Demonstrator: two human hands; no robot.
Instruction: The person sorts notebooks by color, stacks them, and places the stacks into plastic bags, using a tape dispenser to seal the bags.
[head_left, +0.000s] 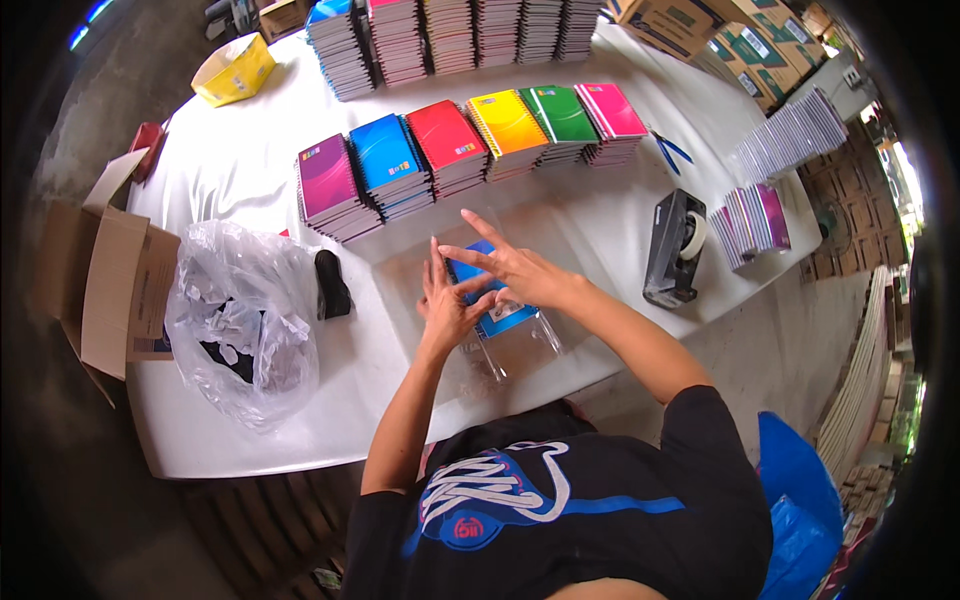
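So the big thing here is the white tabletop (240, 135), pretty crowded round the edges. Next biggest is the row of notebook stacks (445, 130) just beyond the work spot, spiral-bound, six colours side by side. They lean a bit, so I'd guess a careless forearm reach could topple one.

Then there's the open carton (120, 270) on the left, with a puffy clear bag (290, 335) just beside it. That bag sits near the front edge, so a bumped elbow might knock it off.

In the middle, in front of the stacks, the blue notebook (515, 322) lies tilted under both hands, with clear plastic (530, 350) sticking out past its near end. That film looks thin; IMO a snag on the spiral or a fingernail could tear or crease it.

The tape dispenser (665, 245) stands off to the right, close to the right forearm, so a wide swing might clip it.

Hands: left hand (448, 308) has its fingers spread, and the right hand (520, 272) is fanned out over it, fingers apart too. With neither clamped on anything that I can see, the notebook could slide if pushed.

Smallest bit: blue-handled pliers (672, 155), beside the pink stack.
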